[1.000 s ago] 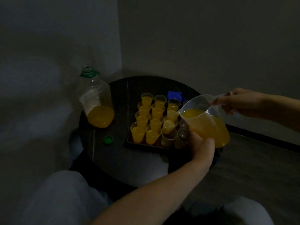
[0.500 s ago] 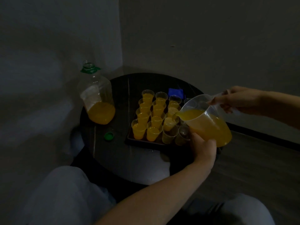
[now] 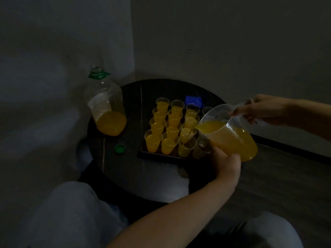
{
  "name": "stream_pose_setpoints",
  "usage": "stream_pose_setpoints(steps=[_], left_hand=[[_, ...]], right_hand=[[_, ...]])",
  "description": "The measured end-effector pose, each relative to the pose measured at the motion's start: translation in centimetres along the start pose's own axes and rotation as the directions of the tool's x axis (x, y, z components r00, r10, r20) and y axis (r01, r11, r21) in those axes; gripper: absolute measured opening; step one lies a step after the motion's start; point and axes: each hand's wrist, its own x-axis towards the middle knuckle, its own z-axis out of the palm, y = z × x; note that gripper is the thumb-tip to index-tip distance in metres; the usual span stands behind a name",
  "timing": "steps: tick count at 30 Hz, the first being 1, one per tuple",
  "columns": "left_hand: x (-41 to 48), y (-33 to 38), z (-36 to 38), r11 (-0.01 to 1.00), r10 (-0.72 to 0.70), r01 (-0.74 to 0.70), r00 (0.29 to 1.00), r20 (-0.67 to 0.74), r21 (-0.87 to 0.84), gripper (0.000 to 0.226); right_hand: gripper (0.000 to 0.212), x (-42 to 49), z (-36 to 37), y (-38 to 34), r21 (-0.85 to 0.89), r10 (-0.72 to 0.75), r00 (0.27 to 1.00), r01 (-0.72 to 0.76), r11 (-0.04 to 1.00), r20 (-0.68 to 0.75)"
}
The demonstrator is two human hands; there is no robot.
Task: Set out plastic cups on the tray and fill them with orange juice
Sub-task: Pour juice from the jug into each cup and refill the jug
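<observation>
A dark tray (image 3: 143, 153) on the round dark table (image 3: 125, 172) holds several clear plastic cups, most full of orange juice (image 3: 167, 145). A clear plastic jug (image 3: 231, 138) half full of juice is tilted left, and a thin stream runs from its spout into a front-row cup (image 3: 186, 147). An empty cup (image 3: 202, 148) stands right of that one. My right hand (image 3: 263, 111) grips the jug's handle. My left hand (image 3: 226, 161) cups the jug's lower side from below.
A large clear bottle (image 3: 107, 108) with juice in its bottom stands uncapped at the table's left. Its green cap (image 3: 119, 149) lies beside the tray. A blue object (image 3: 193, 100) sits behind the cups. Walls form a corner behind the table; my knees are below.
The jug has tipped further and its spout moved toward the front row; juice now streams into a front cup that was empty a second ago.
</observation>
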Motion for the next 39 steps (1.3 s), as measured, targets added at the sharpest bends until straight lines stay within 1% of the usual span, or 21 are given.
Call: stream_pose_setpoints(steps=[4,12,15,19,23,29,33,37,39], left_hand=[[-0.1,0.0,0.2,1.000,0.018,-0.018,1.000,0.004,-0.006,0.096],[0.3,-0.4,0.6,1.000,0.024,-0.024,1.000,0.004,-0.012,0.094],[0.7,-0.8,0.7,0.999,0.048,-0.048,0.999,0.000,-0.021,0.097],[0.6,-0.8,0.7,0.999,0.048,-0.048,0.999,0.001,-0.026,0.097],[0.7,-0.8,0.8,0.999,0.039,-0.038,0.999,0.005,-0.023,0.095],[0.8,-0.9,1.2,0.999,0.033,-0.033,0.999,-0.004,-0.035,0.088],[1.0,-0.9,1.3,0.999,0.042,-0.042,0.999,-0.009,-0.030,0.088],[0.9,-0.7,1.4,0.998,0.054,-0.055,0.998,-0.016,-0.026,0.089],[1.1,-1.0,1.4,0.998,0.055,-0.056,0.998,-0.014,-0.038,0.089]], right_hand=[[0.024,-0.1,-0.4,-0.2,-0.050,0.012,1.000,-0.012,0.999,0.004],[0.024,-0.4,-0.5,-0.5,-0.033,0.027,1.000,-0.027,0.999,0.004],[0.030,-0.4,-0.5,-0.5,-0.027,0.022,1.000,-0.022,0.999,0.010],[0.031,-0.2,-0.6,-0.4,-0.024,0.042,0.999,-0.042,0.999,0.012],[0.023,-0.3,-0.5,-0.5,-0.041,0.065,0.998,-0.065,0.997,0.004],[0.021,0.0,-0.8,-0.3,-0.056,0.053,0.999,-0.054,0.997,-0.012],[0.017,0.1,-1.1,-0.4,-0.054,0.070,0.997,-0.071,0.996,-0.013],[0.021,0.0,-1.2,-0.6,-0.052,0.065,0.998,-0.066,0.996,-0.012],[0.029,-0.1,-1.2,-0.7,-0.054,0.068,0.998,-0.068,0.996,0.000]])
